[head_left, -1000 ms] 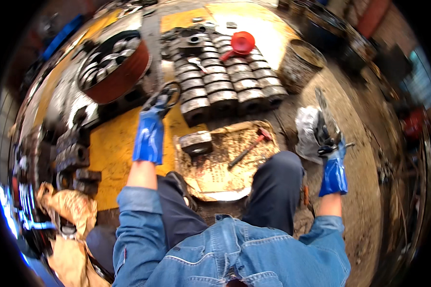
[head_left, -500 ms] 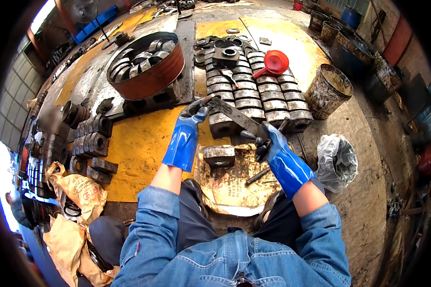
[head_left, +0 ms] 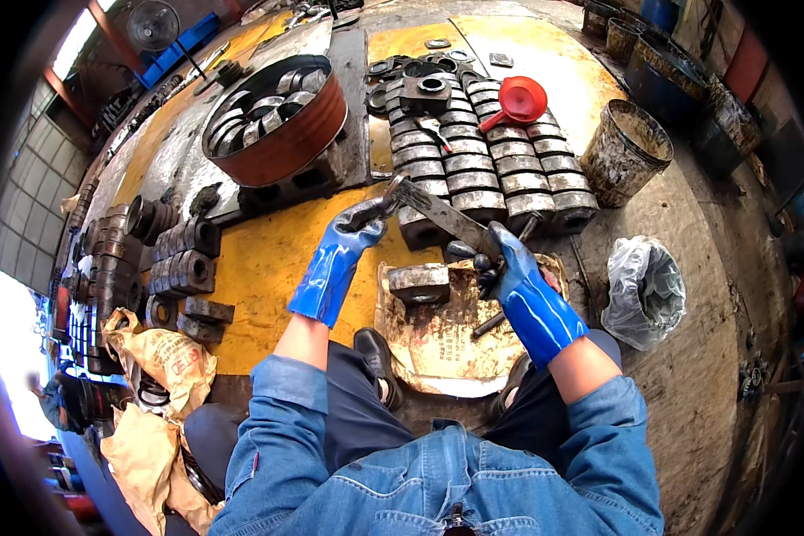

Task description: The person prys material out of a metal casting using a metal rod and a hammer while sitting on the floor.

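My left hand [head_left: 348,239], in a blue rubber glove, pinches at the far left end of a long, flat, dirty metal blade [head_left: 448,217]. My right hand [head_left: 527,290], gloved alike, is closed around the blade's near right end; dark finger ends show beneath it, and the grip itself is partly hidden. The blade slants over a stained paper sack [head_left: 429,357] between my feet. On that sack lies a grimy metal block [head_left: 419,283]. A dark rod [head_left: 488,324] rests below my right hand.
Rows of metal blocks [head_left: 469,170] stand ahead, with a red plastic scoop [head_left: 522,100] on top. A rusty round tub [head_left: 281,143] full of metal rings is far left. Right are a caked bucket [head_left: 625,156] and a plastic-lined bin [head_left: 648,290]. Brown paper bags [head_left: 165,357] lie left.
Both hands keep hold of the blade, which stays at nearly the same slant. My left hand has shifted slightly left and down; the whole view has tilted a little.
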`<action>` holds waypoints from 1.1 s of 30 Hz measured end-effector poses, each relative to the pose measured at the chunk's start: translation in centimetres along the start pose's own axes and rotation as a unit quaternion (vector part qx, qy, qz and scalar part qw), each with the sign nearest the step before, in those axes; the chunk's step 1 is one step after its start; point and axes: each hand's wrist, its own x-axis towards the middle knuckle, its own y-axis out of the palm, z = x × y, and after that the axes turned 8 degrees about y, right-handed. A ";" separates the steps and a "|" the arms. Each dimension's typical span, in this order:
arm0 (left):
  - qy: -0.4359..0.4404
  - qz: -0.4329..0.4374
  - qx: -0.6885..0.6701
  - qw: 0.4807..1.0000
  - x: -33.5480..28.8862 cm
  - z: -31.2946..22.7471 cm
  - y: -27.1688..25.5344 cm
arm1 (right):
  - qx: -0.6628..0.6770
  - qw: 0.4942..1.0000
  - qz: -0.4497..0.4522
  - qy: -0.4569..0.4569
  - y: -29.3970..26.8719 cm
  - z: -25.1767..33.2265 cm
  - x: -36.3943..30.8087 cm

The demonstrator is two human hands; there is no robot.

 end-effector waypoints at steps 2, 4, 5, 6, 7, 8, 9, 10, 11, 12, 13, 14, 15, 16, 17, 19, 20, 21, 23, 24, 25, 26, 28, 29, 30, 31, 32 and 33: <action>-0.018 0.034 0.062 0.997 -0.6 -0.4 -0.6 | 0.000 0.997 0.064 0.030 -0.5 0.3 0.1; -0.052 0.054 0.136 0.988 -0.7 -1.4 -0.5 | -0.007 0.997 0.057 0.041 -0.9 0.7 0.1; -0.096 0.018 0.085 0.992 -0.7 -1.8 -0.4 | -0.011 0.997 0.054 0.047 -1.1 0.8 0.1; -0.144 -0.018 0.034 0.989 -1.0 -2.3 -0.3 | -0.008 0.998 0.044 0.048 -0.6 0.6 -0.1; -0.187 -0.059 -0.017 0.980 -1.3 -2.8 -0.2 | -0.023 0.998 0.019 0.064 -0.2 0.6 -0.4; -0.216 -0.078 -0.038 0.972 -1.1 -3.0 -0.3 | -0.038 0.996 -0.006 0.080 0.2 0.7 -0.9; -0.238 -0.084 -0.039 0.967 -1.2 -3.1 -0.4 | -0.052 0.995 -0.031 0.075 -0.1 0.5 -0.8; -0.251 -0.076 -0.022 0.965 -1.2 -3.3 -0.4 | -0.066 0.994 -0.055 0.070 -0.4 0.2 -0.6; -0.263 -0.061 0.005 0.963 -1.1 -3.5 -0.4 | -0.087 0.991 -0.059 0.079 -1.0 0.1 -0.3; -0.278 -0.047 0.033 0.959 -1.1 -3.5 -0.5 | -0.107 0.988 -0.063 0.090 -0.7 0.1 -0.4; -0.291 -0.030 0.062 0.954 -1.2 -3.5 -0.5 | -0.128 0.984 -0.067 0.102 -0.5 -0.2 -0.6; -0.303 -0.014 0.090 0.949 -1.5 -3.4 -0.4 | -0.168 0.979 -0.062 0.102 -0.5 -0.2 -1.5; -0.313 0.005 0.115 0.943 -1.7 -3.7 -0.2 | -0.195 0.975 -0.071 0.076 -0.4 -0.6 -1.7; -0.325 0.025 0.142 0.935 -1.8 -3.9 0.1 | -0.222 0.970 -0.079 0.051 -0.4 -1.1 -1.8; -0.331 0.047 0.166 0.928 -1.8 -4.3 0.2 | -0.249 0.964 -0.088 0.025 -0.4 -1.5 -1.9; -0.332 0.089 0.211 0.915 -2.3 -5.7 0.7 | -0.294 0.954 -0.050 0.012 0.9 -1.4 -3.6; -0.324 0.111 0.238 0.909 -2.7 -6.5 0.9 | -0.317 0.948 -0.031 0.004 1.7 -1.2 -4.7; -0.312 0.137 0.264 0.902 -3.0 -7.7 1.5 | -0.332 0.942 -0.037 0.001 1.4 -1.1 -4.8; -0.209 0.096 0.267 0.936 -4.2 -9.7 2.7 | -0.363 0.931 -0.048 -0.004 0.8 -1.0 -5.0; -0.204 0.096 0.261 0.939 -4.5 -10.3 2.7 | -0.422 0.904 -0.065 -0.011 1.6 -0.5 -5.7; -0.199 0.096 0.255 0.941 -4.6 -10.5 2.8 | -0.480 0.873 -0.082 -0.018 2.0 -0.1 -6.0; -0.238 0.124 0.253 0.930 -4.1 -9.1 2.2 | -0.476 0.875 -0.082 0.005 1.6 0.2 -5.9; -0.318 0.167 0.251 0.899 -3.1 -3.7 -0.7 | -0.471 0.870 -0.123 0.076 4.6 0.8 -6.5; -0.337 0.144 0.217 0.905 -2.8 -2.0 -1.6 | -0.466 0.865 -0.147 0.109 5.7 1.1 -6.9; -0.354 0.119 0.184 0.909 -2.6 -0.7 -2.5 | -0.513 0.849 -0.120 0.027 5.1 1.0 -6.7; -0.368 0.100 0.148 0.912 -2.1 -0.8 -2.1 | -0.554 0.825 -0.099 -0.058 3.4 1.2 -6.3; -0.363 0.106 0.134 0.916 -2.0 -1.2 -1.9 | -0.591 0.791 -0.075 -0.141 1.9 1.1 -5.8; -0.352 0.096 0.114 0.924 -2.0 -1.9 -1.4 | -0.587 0.784 -0.077 -0.186 0.9 0.7 -5.2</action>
